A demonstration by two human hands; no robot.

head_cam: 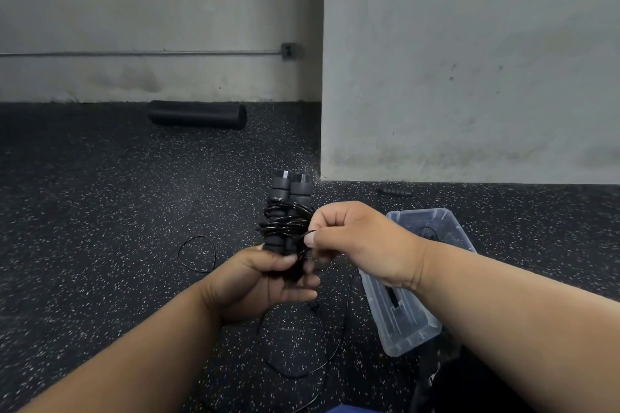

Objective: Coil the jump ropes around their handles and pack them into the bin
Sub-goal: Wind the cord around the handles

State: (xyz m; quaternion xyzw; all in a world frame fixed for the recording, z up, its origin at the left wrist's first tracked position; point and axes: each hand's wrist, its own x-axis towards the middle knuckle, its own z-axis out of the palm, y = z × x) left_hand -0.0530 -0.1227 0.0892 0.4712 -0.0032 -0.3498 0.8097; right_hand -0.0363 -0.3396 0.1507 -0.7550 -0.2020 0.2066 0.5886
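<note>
My left hand (265,282) grips the lower ends of two black foam jump rope handles (290,193), held upright side by side. Thin black rope (285,223) is coiled several times around their middle. My right hand (355,241) pinches the rope at the right side of the coil. Loose rope (322,345) trails down from the handles to the floor. A clear plastic bin (407,322) lies on the floor under my right forearm, with dark rope and a handle partly visible inside.
Another black handle (396,191) lies by the wall base behind the bin. A loop of rope (197,253) rests on the speckled floor to the left. A black foam roller (198,114) lies against the far wall. A grey pillar (469,60) stands at the right.
</note>
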